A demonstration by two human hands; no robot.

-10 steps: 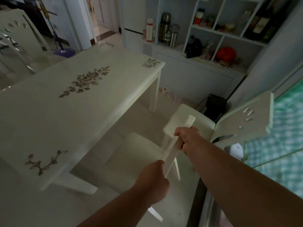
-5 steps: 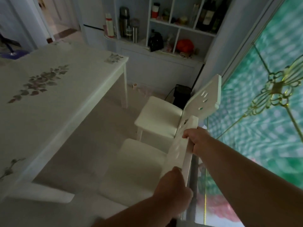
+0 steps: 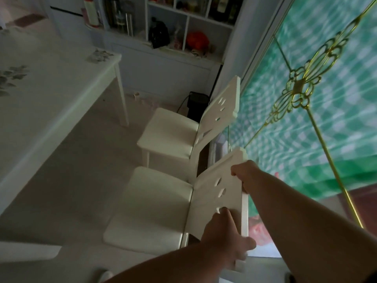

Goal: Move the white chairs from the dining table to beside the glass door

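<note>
Two white chairs stand side by side with their backs toward the green patterned glass door (image 3: 318,111). The near white chair (image 3: 151,211) has its backrest top gripped by both hands. My right hand (image 3: 244,176) holds the far end of the backrest's top edge. My left hand (image 3: 226,240) clasps the near end, fingers over the front of the backrest. The far white chair (image 3: 169,131) stands free just beyond it, its backrest close to the door frame. The white dining table (image 3: 53,88) with flower prints fills the left side.
A white shelf unit (image 3: 183,35) with bottles, a dark bag and a red object stands against the back wall. A small black box (image 3: 196,105) with a cable sits on the floor behind the far chair. Open floor lies between the table and the chairs.
The chair in my hands has swung round toward the glass door and now sits next to the other chair. My view has turned right, toward the door.
</note>
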